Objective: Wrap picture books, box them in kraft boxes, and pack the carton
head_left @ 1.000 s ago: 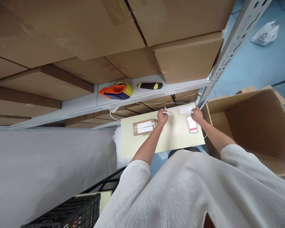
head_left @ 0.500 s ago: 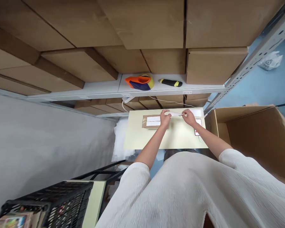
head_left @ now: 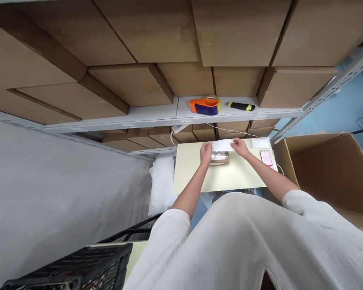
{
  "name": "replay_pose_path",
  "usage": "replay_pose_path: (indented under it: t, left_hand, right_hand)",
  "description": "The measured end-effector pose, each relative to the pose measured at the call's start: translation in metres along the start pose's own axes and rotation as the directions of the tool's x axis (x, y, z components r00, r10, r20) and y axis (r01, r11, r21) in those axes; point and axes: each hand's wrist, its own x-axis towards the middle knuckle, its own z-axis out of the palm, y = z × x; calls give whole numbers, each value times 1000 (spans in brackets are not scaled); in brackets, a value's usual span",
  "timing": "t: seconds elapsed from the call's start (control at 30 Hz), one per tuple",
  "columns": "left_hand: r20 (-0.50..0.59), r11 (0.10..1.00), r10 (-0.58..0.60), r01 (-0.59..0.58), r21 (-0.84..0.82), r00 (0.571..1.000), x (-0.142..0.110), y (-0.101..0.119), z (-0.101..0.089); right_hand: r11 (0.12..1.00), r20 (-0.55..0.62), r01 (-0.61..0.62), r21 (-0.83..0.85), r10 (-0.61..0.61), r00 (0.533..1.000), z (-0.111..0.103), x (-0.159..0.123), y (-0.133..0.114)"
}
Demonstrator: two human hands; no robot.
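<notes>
A white paper label (head_left: 222,145) is stretched between my two hands above the table (head_left: 190,177). My left hand (head_left: 206,153) pinches its left end. At the other end, the fingers of my right hand (head_left: 239,146) are closed on its edge. Right under the label lies a small cardboard box (head_left: 220,162) with white labels on top; the paper hides part of it. A phone (head_left: 266,158) with a lit pinkish screen rests on the table near my right forearm. Close to it is a stack of white labels (head_left: 260,143).
On the shelf ahead lie an orange and blue tape dispenser (head_left: 205,106) and a black and yellow utility knife (head_left: 240,106). Cardboard boxes (head_left: 236,80) fill the shelves. A large open carton (head_left: 329,169) stands right; a black crate (head_left: 109,262) sits lower left.
The label has turned flatter and now spans between my hands over the box. Before, the box lay to the left of the label. The view has shifted left.
</notes>
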Motion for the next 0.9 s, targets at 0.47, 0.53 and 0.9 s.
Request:
replay_pose_path:
  t: [0.47,0.53,0.9]
  left_hand:
    - [73,996,-1,-6,89,997,14,-46,-48]
    - [83,992,28,-38,117,996,13,-52,-50]
    - [206,926,155,-215,311,966,11,-76,-52]
  right_hand:
    - [958,-113,-155,-240,131,985,56,-24,12]
    - [943,-128,-167,-287,136,983,59,-25,13]
    - [861,-77,-53,-507,16,997,72,-27,28]
